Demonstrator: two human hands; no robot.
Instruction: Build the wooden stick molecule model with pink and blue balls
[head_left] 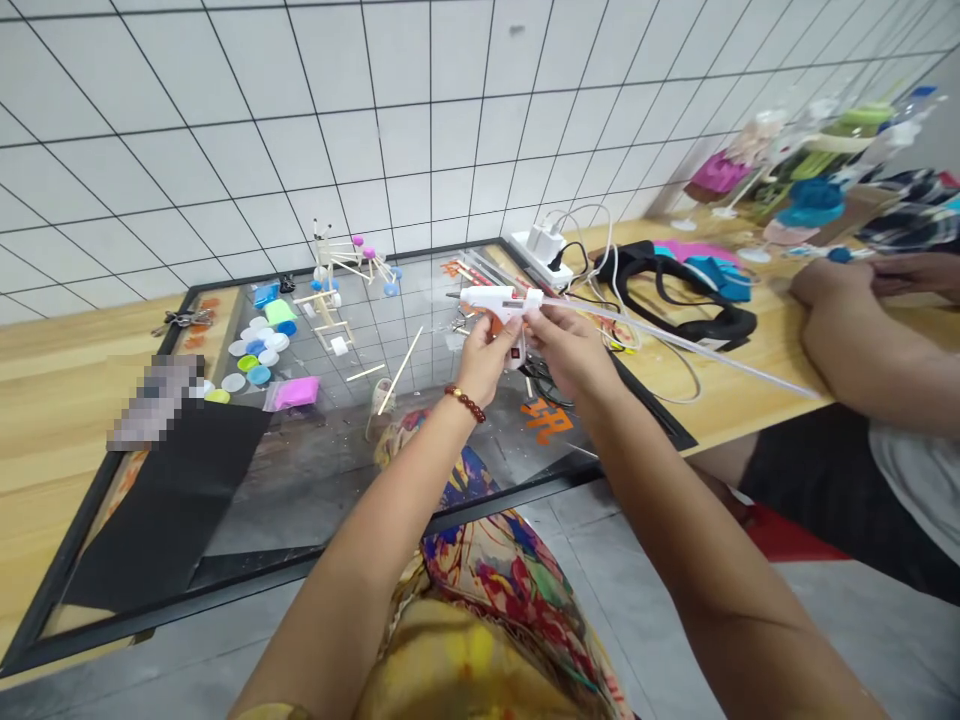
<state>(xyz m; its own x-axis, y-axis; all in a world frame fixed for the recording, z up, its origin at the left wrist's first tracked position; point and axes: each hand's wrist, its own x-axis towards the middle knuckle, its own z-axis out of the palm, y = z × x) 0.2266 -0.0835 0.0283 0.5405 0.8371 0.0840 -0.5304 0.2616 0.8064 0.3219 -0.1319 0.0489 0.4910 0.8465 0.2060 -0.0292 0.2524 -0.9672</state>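
A white hot glue gun (489, 299) with an orange trigger is held up over the framed glass panel (330, 500), its nozzle toward the left. My left hand (484, 362), with a beaded bracelet at the wrist, is closed round the gun's body and handle. At the gun's rear end, my right hand (568, 345) pinches a long clear glue stick (697, 346). The stick runs from the back of the gun far out to the right. How deep it sits inside the gun is hidden.
Behind stand a stick model (337, 290) and a power strip (541, 258) with cables. On the left lie small tubs (259, 345), a pink clay packet (296, 392) and black paper (172, 500). A co-worker's arm (870, 335) is at right, near a black headband strap (675, 290).
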